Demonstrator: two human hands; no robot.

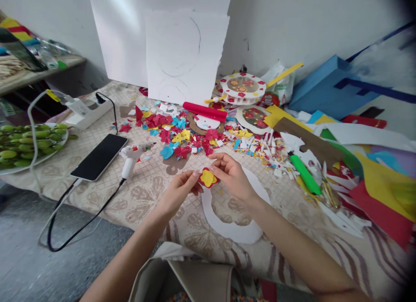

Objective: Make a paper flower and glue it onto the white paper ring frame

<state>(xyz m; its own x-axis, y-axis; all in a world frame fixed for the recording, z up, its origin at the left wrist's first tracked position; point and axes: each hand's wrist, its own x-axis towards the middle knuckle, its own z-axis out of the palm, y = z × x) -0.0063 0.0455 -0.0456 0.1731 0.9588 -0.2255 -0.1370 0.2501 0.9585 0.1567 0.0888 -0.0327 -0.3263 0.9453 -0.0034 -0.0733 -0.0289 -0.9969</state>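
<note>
Two hands, my left hand and right hand, are together on one red-and-yellow paper flower, fingertips pinching it from either side; it sits at the upper left of the white paper ring, its height above the cloth not determinable. Taking that ring as datum: its near rim lies close to the front edge of the cloth-covered table, leaving me little room on that side; to its left, patterned cloth runs open as far as the glue gun; beyond it, paper scraps crowd the surface. Count: one ring; one glue gun and one phone, left; one red roll, beyond; one long green item and one pair of scissors, right. Scraps exceed what I can count.
</note>
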